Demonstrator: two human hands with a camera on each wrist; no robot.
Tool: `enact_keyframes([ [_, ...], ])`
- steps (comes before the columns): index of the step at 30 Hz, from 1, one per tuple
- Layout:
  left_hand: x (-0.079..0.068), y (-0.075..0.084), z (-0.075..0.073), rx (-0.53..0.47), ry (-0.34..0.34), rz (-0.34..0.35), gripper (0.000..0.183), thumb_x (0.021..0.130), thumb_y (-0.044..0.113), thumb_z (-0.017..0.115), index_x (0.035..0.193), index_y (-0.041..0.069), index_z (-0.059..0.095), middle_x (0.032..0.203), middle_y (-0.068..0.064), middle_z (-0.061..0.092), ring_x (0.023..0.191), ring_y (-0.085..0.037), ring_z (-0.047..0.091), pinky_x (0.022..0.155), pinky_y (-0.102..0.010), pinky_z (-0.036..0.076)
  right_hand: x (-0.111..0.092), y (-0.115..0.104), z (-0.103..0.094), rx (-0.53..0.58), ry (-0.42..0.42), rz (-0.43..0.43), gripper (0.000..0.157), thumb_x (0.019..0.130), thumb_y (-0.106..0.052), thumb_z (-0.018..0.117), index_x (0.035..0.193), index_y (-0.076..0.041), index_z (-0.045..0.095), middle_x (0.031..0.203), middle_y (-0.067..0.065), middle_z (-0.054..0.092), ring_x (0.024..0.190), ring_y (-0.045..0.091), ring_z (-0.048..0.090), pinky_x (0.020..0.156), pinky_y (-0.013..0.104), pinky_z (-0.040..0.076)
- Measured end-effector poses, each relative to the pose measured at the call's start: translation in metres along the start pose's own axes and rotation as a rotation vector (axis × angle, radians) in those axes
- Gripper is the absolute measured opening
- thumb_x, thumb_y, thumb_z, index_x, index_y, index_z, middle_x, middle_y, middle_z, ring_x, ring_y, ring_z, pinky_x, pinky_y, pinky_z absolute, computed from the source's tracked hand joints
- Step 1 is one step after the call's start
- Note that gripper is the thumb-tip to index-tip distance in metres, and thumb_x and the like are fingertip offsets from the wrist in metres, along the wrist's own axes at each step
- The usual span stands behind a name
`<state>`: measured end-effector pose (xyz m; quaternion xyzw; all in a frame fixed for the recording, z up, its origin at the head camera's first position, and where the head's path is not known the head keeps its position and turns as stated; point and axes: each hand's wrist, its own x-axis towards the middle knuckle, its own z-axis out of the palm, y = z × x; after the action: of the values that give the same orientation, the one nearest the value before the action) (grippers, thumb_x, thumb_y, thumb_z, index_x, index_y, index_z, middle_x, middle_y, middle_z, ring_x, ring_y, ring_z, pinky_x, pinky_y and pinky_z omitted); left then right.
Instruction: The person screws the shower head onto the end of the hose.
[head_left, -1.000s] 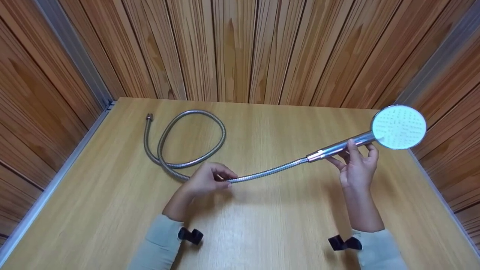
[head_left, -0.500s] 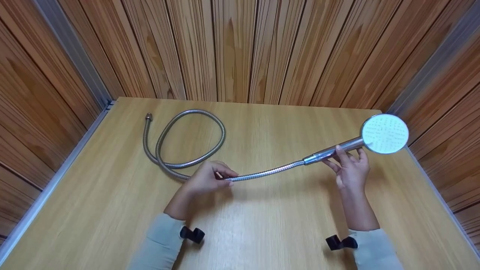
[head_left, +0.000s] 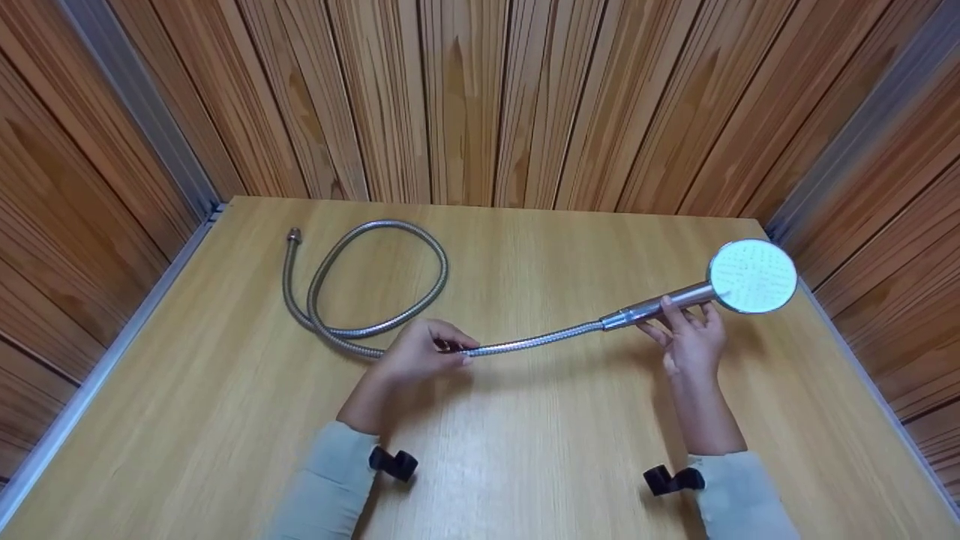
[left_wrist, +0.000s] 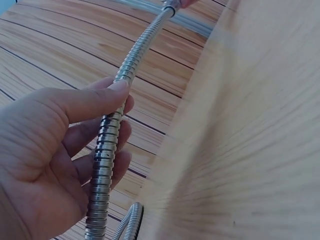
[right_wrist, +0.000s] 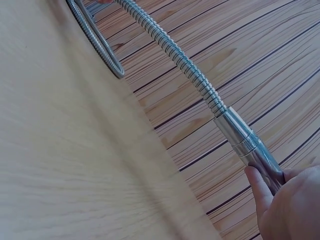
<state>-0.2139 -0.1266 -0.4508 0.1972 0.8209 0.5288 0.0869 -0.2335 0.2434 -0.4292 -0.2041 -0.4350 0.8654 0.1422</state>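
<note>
A chrome handheld shower head (head_left: 753,276) with a round pale face is held by its handle in my right hand (head_left: 694,349), thumb in front and fingers behind. From the handle's lower end runs a ribbed metal shower hose (head_left: 536,341), joined by a smooth collar (right_wrist: 235,127). My left hand (head_left: 420,351) pinches this hose between thumb and fingers, as the left wrist view shows up close. Beyond the left hand the hose lies on the table in one loop, ending in a metal nut (head_left: 293,235) at the back left.
The wooden table (head_left: 525,450) has wood-panelled walls (head_left: 465,105) behind it and on both sides. Grey metal strips (head_left: 150,112) line the corners. A black wrist mount (head_left: 394,464) sits on each sleeve.
The shower head has come down and to the left with my right hand, bringing it closer to the table. My left hand has barely shifted, still pinching the hose.
</note>
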Motion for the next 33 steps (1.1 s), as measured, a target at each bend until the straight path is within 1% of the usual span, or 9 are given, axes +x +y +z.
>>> enact_keyframes([
  [4, 0.004, -0.003, 0.001, -0.024, 0.03, -0.033, 0.02, 0.081, 0.004, 0.078, 0.097, 0.016, 0.079, 0.086, 0.002, 0.071, 0.074, -0.019, 0.056, 0.063, -0.025, 0.046, 0.003, 0.005, -0.003, -0.039, 0.042, 0.011, 0.071, 0.086, 0.003, 0.069, 0.148, -0.01, 0.038, 0.096, 0.011, 0.059, 0.078, 0.021, 0.071, 0.065, 0.036, 0.058],
  [8, 0.008, -0.006, 0.001, -0.046, 0.034, -0.072, 0.02, 0.082, 0.005, 0.078, 0.098, 0.017, 0.079, 0.085, 0.002, 0.07, 0.074, -0.019, 0.057, 0.063, -0.026, 0.046, 0.009, 0.009, -0.005, -0.063, 0.073, 0.045, 0.069, 0.087, 0.003, 0.068, 0.148, -0.01, 0.039, 0.094, 0.01, 0.06, 0.078, 0.021, 0.071, 0.066, 0.036, 0.058],
  [15, 0.016, -0.011, 0.003, -0.062, 0.035, -0.098, 0.02, 0.081, 0.005, 0.079, 0.098, 0.014, 0.079, 0.085, 0.0, 0.069, 0.074, -0.018, 0.055, 0.063, -0.027, 0.044, 0.018, 0.012, -0.006, -0.172, 0.117, 0.132, 0.056, 0.089, 0.002, 0.066, 0.14, -0.005, 0.043, 0.094, 0.009, 0.062, 0.079, 0.018, 0.07, 0.07, 0.035, 0.057],
  [20, 0.017, -0.015, 0.004, -0.077, 0.023, -0.129, 0.019, 0.081, 0.004, 0.079, 0.096, 0.016, 0.079, 0.086, -0.001, 0.069, 0.075, -0.017, 0.054, 0.064, -0.027, 0.043, 0.022, 0.018, -0.01, -0.246, 0.153, 0.185, 0.058, 0.09, 0.0, 0.066, 0.143, -0.008, 0.044, 0.106, 0.008, 0.059, 0.086, 0.017, 0.068, 0.073, 0.034, 0.057],
  [23, 0.019, -0.018, 0.005, -0.078, 0.006, -0.129, 0.018, 0.08, 0.007, 0.08, 0.095, 0.018, 0.08, 0.088, 0.0, 0.07, 0.075, -0.017, 0.055, 0.065, -0.028, 0.043, 0.024, 0.021, -0.012, -0.263, 0.155, 0.227, 0.058, 0.092, -0.001, 0.064, 0.145, -0.011, 0.044, 0.116, 0.008, 0.056, 0.094, 0.018, 0.066, 0.078, 0.035, 0.056],
  [25, 0.02, -0.021, 0.005, -0.084, -0.009, -0.115, 0.017, 0.08, 0.009, 0.08, 0.095, 0.017, 0.08, 0.088, 0.0, 0.071, 0.075, -0.017, 0.056, 0.066, -0.028, 0.044, 0.025, 0.022, -0.013, -0.268, 0.156, 0.239, 0.057, 0.092, -0.001, 0.064, 0.145, -0.011, 0.044, 0.118, 0.009, 0.057, 0.095, 0.019, 0.067, 0.079, 0.036, 0.056],
  [27, 0.021, -0.024, 0.005, -0.087, -0.028, -0.095, 0.017, 0.08, 0.009, 0.08, 0.095, 0.016, 0.079, 0.088, 0.001, 0.072, 0.076, -0.016, 0.058, 0.066, -0.027, 0.046, 0.026, 0.022, -0.013, -0.268, 0.154, 0.244, 0.058, 0.091, 0.001, 0.064, 0.145, -0.011, 0.043, 0.116, 0.009, 0.057, 0.092, 0.019, 0.067, 0.078, 0.037, 0.056],
  [29, 0.021, -0.026, 0.005, -0.098, -0.048, -0.078, 0.017, 0.079, 0.007, 0.081, 0.096, 0.013, 0.079, 0.089, 0.0, 0.073, 0.076, -0.014, 0.058, 0.067, -0.026, 0.046, 0.028, 0.022, -0.013, -0.283, 0.146, 0.233, 0.06, 0.09, 0.003, 0.065, 0.144, -0.009, 0.042, 0.107, 0.009, 0.06, 0.085, 0.017, 0.068, 0.076, 0.037, 0.056],
  [33, 0.021, -0.027, 0.005, -0.107, -0.091, -0.08, 0.02, 0.079, 0.002, 0.08, 0.097, 0.011, 0.079, 0.09, -0.001, 0.073, 0.075, -0.014, 0.056, 0.066, -0.026, 0.044, 0.031, 0.022, -0.013, -0.323, 0.121, 0.238, 0.064, 0.088, 0.005, 0.066, 0.145, -0.005, 0.038, 0.103, 0.009, 0.06, 0.076, 0.015, 0.069, 0.075, 0.035, 0.057],
])
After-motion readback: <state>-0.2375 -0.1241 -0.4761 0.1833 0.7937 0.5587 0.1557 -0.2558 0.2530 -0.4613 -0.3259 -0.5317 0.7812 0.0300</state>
